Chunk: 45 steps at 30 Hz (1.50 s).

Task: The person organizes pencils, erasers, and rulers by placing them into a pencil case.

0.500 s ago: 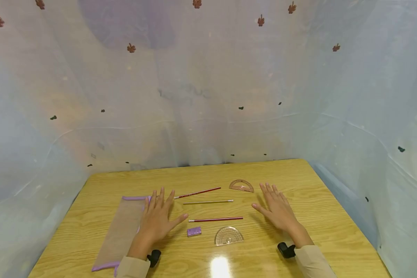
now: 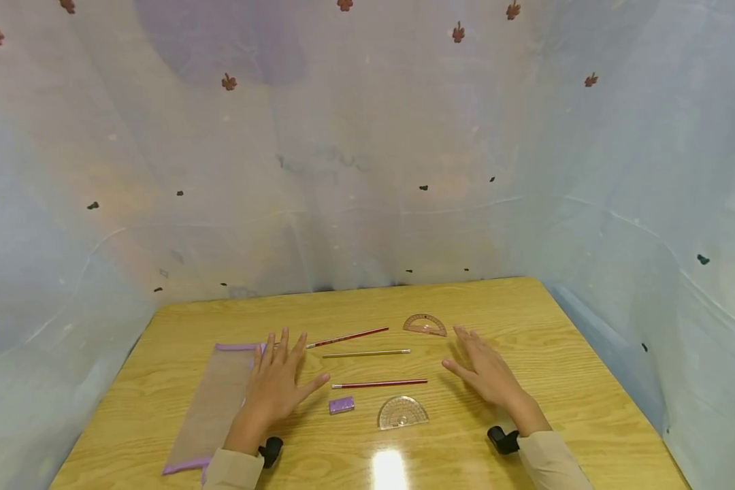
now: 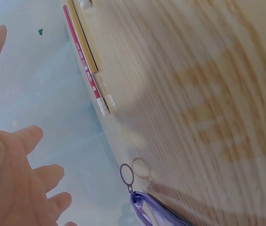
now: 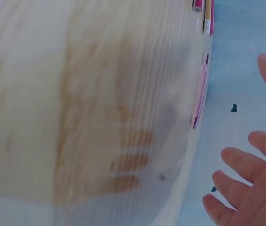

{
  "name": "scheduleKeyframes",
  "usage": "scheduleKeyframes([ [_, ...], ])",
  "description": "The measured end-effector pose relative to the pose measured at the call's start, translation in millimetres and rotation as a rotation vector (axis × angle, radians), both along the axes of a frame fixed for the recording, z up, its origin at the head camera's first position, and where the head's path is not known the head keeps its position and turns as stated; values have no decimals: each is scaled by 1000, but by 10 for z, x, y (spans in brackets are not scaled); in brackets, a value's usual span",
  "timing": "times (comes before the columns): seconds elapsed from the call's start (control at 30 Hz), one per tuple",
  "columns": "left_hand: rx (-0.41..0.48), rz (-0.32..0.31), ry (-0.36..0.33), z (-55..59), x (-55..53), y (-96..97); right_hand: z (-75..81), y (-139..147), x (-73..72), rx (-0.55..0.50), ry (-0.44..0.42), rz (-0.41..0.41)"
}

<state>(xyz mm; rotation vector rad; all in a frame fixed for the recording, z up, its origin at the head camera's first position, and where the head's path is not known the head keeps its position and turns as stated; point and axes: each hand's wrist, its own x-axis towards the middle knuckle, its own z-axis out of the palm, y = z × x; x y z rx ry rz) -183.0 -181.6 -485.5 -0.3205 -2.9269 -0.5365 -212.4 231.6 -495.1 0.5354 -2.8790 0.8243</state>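
My left hand [image 2: 274,391] hovers palm down with fingers spread, overlapping the right side of a clear zip pouch [image 2: 211,401] with purple edging. In the left wrist view the pouch's zip end carries a pull ring [image 3: 127,174]. On the other side, my right hand [image 2: 488,376] is held above the table, fingers straight and holding nothing. Between the hands lie a red pencil [image 2: 349,337], a yellow pencil [image 2: 366,354] and a nearer red pencil [image 2: 380,384]. A purple eraser [image 2: 341,405] and a clear protractor [image 2: 403,413] sit closer in; a pinkish protractor [image 2: 425,325] lies near the right fingertips.
Everything lies flat on a wood-grain table [image 2: 465,442]. A pale patterned curtain [image 2: 367,170] hangs behind it and along both sides. Black camera mounts [image 2: 271,452] are strapped at the wrists, and glare shows at the table's near middle.
The right hand has turned slightly, its fingers now appearing closer together. The left hand stays almost where it was. The objects on the table have not moved.
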Motion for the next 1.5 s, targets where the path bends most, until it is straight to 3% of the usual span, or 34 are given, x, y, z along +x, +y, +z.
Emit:
scheduleKeyframes([
  [0.47,-20,17,-23,46,2,-40,-10,-37,-52,-69,-50,48],
  [0.83,-11,28,-42,75,28,-75,-13,-103,-85,-125,-40,115],
  [1.03,-16,33,-14,74,44,-97,-9,-133,-86,-147,-50,134],
  [1.5,43,181,-25,117,69,-212,-12,-206,-78,-169,-58,191],
])
